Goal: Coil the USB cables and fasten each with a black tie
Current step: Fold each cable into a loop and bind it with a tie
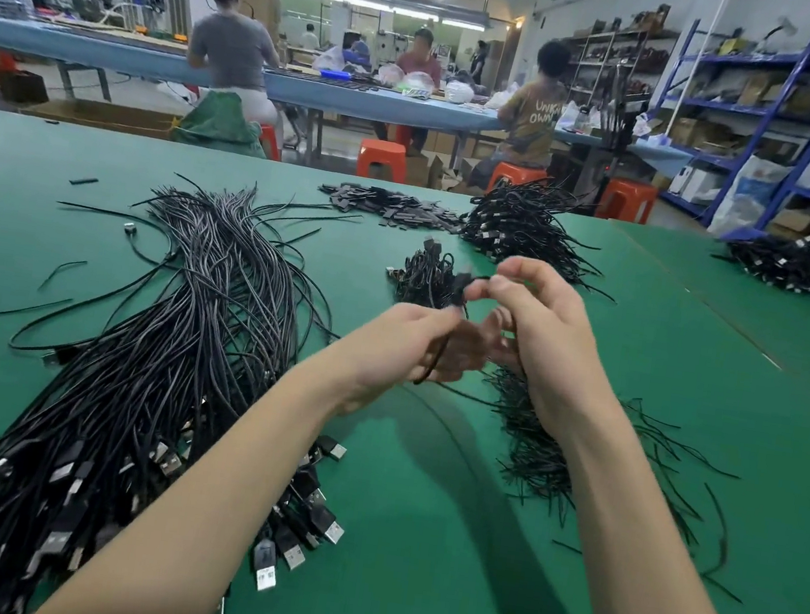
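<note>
Coiling one USB cable [438,350] in mid-air above the middle of the green tabletop [439,543], well clear of its surface. Left hand [402,353] curled round the hanging loop, fingers closed on it; right hand [538,334] pinching the upper end of the same cable between thumb and forefinger near the plug, other fingers half bent. Best done by keeping the loops even and snug in the left grip, laying each turn beside the one under it, and not letting go until a tie is wrapped round the waist. Loose black ties [543,454] heaped just under and behind the right wrist, within short reach. Uncoiled cables [170,353] sprawled from the near left corner toward the centre, plugs at the near edge. Small heap of finished coils [424,278] just beyond the hands, a larger heap [521,229] toward the far edge. Open green between the two forearms and along the near right side; a dropped end would likely snag the tie heap.
</note>
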